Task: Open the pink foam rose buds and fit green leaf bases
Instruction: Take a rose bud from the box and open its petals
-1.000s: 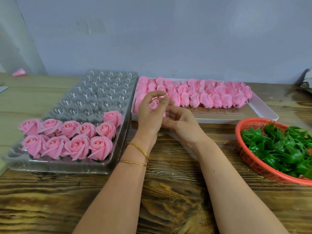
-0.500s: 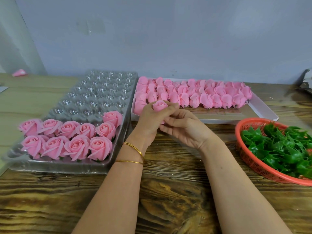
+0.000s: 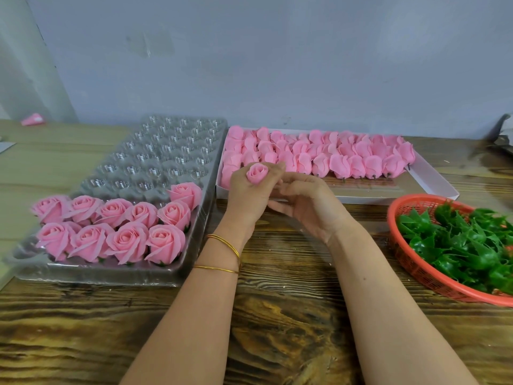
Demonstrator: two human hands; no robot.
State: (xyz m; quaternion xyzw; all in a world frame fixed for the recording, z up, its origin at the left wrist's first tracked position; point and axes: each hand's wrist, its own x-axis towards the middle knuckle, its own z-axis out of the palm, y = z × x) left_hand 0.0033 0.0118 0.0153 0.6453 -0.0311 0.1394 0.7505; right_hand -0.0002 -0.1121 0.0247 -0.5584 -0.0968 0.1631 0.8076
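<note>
Just in front of the white box (image 3: pixel 433 187), the left hand (image 3: pixel 247 195) pinches a closed pink bud (image 3: pixel 256 173) low at its base. The right hand (image 3: pixel 311 209) curls loosely beside it; I can't tell whether it holds anything. Foam that light and soft looks easy to crease, so I'd peel the petals gently by their edges.

Wooden table (image 3: pixel 277 315), grey wall (image 3: pixel 277 65)
</note>
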